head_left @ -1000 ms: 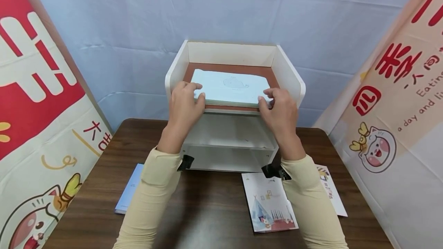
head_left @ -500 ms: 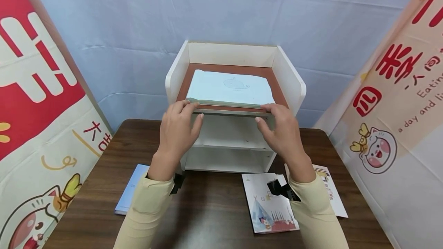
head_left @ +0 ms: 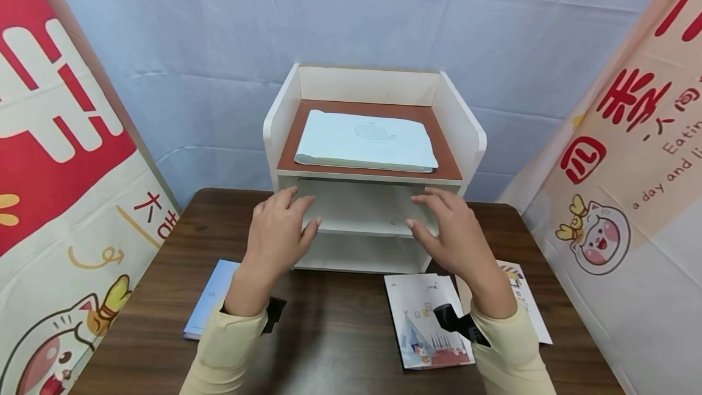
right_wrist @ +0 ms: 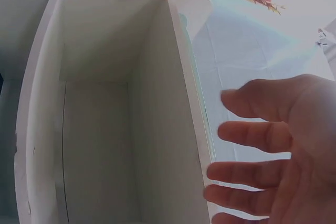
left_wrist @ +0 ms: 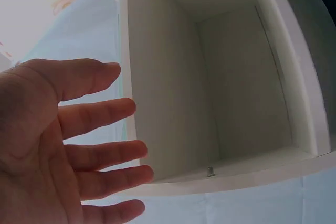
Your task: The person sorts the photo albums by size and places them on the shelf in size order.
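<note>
A pale book or pad (head_left: pixel 367 142) with a whale drawing on its upper face lies flat on the brown top (head_left: pixel 290 145) of a white shelf unit (head_left: pixel 458 120). Before the shelf's left front hovers my left hand (head_left: pixel 278 227), fingers spread and holding nothing. My right hand (head_left: pixel 452 230) stands opposite at the right front, its fingers loosely extended and also holding nothing. Both hands are apart from the book, lower than the top board. In the left wrist view the left palm (left_wrist: pixel 37 145) faces the shelf's compartment; the right wrist view shows the right hand (right_wrist: pixel 273 150) likewise.
On the wooden table (head_left: pixel 329 334) a blue book (head_left: pixel 211 297) lies at left. A white booklet with a tent picture (head_left: pixel 425 322) lies right of centre, and another printed booklet (head_left: pixel 529 303) is partly behind the right forearm. Light cloth (head_left: pixel 356 11) hangs behind the shelf.
Both hands have let go of the pale book's near corners and drawn back, down toward the person. The book has settled slightly nearer the front edge and now lies still.
</note>
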Demonstrator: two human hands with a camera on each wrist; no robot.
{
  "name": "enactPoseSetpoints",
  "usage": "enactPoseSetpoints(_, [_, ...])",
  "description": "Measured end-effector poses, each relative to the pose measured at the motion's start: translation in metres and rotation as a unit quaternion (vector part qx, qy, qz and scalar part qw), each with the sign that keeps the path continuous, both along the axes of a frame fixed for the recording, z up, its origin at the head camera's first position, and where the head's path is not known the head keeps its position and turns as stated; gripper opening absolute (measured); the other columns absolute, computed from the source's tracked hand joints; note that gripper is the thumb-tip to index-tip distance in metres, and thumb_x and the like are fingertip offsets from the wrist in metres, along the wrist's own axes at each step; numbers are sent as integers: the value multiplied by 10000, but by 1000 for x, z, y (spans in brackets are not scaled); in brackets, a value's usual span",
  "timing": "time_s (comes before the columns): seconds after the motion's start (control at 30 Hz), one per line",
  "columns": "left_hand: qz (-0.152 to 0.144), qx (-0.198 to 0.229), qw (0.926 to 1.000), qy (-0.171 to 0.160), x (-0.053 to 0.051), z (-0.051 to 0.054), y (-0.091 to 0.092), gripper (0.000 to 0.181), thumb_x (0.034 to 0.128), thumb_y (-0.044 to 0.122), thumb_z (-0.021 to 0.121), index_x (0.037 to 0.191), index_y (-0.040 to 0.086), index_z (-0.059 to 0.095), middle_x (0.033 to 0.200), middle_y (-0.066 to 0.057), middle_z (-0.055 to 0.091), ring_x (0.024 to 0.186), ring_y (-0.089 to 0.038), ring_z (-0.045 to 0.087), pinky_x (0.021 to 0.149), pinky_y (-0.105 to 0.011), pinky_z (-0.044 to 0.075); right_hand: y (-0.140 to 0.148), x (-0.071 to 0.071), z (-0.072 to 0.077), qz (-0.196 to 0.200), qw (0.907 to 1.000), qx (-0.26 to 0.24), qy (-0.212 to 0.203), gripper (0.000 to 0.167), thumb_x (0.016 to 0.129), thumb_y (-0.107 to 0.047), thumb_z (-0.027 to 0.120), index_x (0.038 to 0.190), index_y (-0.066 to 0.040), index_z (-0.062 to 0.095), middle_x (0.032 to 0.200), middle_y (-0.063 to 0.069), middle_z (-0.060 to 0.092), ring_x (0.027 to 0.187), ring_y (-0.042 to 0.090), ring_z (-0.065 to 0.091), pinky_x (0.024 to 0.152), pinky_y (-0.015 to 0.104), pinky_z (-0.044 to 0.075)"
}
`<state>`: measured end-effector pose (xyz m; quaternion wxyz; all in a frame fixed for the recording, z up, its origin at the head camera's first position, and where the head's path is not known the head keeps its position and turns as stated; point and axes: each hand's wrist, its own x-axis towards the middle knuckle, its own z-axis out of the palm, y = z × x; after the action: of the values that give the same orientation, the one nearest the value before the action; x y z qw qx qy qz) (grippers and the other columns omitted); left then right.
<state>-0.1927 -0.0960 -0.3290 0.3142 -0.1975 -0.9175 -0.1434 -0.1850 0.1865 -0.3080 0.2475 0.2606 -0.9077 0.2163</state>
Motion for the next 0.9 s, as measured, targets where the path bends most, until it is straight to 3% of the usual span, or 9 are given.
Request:
enactPoseSetpoints(0.27, [134, -359, 9977, -565, 14, -11, 1, 394, 809, 290, 719, 1104, 37, 649, 1099, -197, 597, 1013, -353, 555, 798, -542, 442, 7, 11, -10, -121, 9973, 631, -368, 365, 812, -164, 712, 1114, 16, 617, 1110, 202, 580, 1015, 388, 533, 814, 537, 429])
enactPoseSetpoints(0.53, [93, -284, 9962, -823, 19, -32, 5, 382, 799, 264, 728, 1093, 33, 652, 1058, -175, 602, 936, -345, 583, 754, -517, 465, 16, 18, -27, -371, 9949, 525, -773, 347, 816, -162, 712, 1105, 6, 621, 1073, 185, 598, 978, 368, 554, 772, 549, 431])
enactPoseSetpoints(0.9, [-91, -34, 9919, -1268, 23, -66, 25, 395, 799, 272, 725, 1084, 9, 649, 1016, -169, 604, 872, -343, 596, 699, -500, 481, 28, 22, -63, -620, 9900, 430, -1196, 368, 810, -182, 720, 1101, 24, 627, 1086, 217, 596, 997, 391, 554, 777, 556, 439])
